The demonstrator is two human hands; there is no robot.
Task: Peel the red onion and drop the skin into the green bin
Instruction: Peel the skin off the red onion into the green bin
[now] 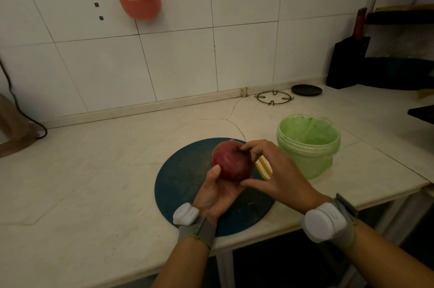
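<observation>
**Onion in hand, peel not yet begun**

Counter [94, 182]: broad, pale, cracked toward the back wall; front edge just below the wrists, with a drop beyond it.

Board [178, 184]: round, dark blue, flat on counter, reaching close to that front edge.

Bin [305, 161]: green, open-topped, just right of board.

Right hand [279, 175]: reaching in from the right, fingertips [245, 146] curled onto the dark tuft at the top of the onion [231, 163], thumb laid against its lower side.

Left hand [218, 193]: palm up, cupped under onion, thumb pressed on its left flank; a firm hold.

Onion: lifted above the right half of board, near bin. Skin [225, 158] whole and glossy as far as shown.

Yellow tool [264, 168]: on board behind right hand, mostly hidden; kind not clear.

Step, by judgement: the very start, seeking a first purchase at the tuft. Next move likely calls for a nail under the dry layer, a pull downward, and a steady left grip against it.

Room: open air from hands to bin, nothing between; only a short carry right and a lift over the rim. Little margin toward the front edge for dropped scraps.
</observation>
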